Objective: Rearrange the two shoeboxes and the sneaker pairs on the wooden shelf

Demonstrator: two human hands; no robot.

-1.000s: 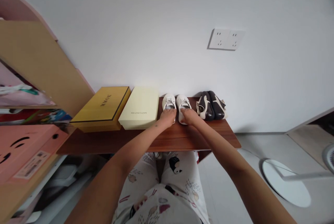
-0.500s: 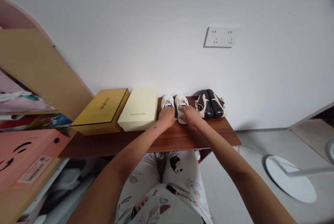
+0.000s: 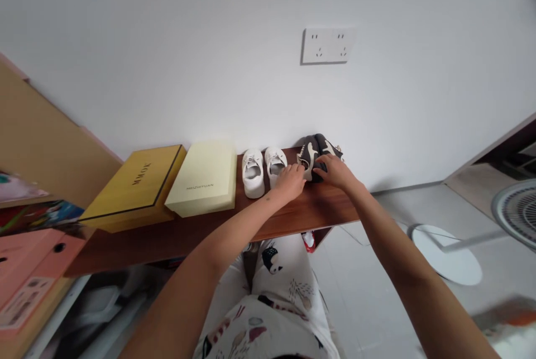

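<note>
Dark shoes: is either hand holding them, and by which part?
Left hand and right hand each touch the near end of a dark shoe standing on the bench; a real grip cannot be told.

2 white shoes (image 3: 263,170), dark brown/cream shoes (image 3: 315,151), yellow box (image 3: 136,186), cream box (image 3: 204,179).

Dark wooden bench (image 3: 318,211) — mustard box (image 3: 134,183), cream box (image 3: 205,177), white shoes (image 3: 253,172), dark shoes (image 3: 312,149), side by side

We counted two boxes, one yellow box (image 3: 134,180) and one cream box (image 3: 205,177), two white shoes (image 3: 253,172), two dark shoes (image 3: 317,144), one wall socket (image 3: 326,45) and one worktop (image 3: 176,230).
</note>
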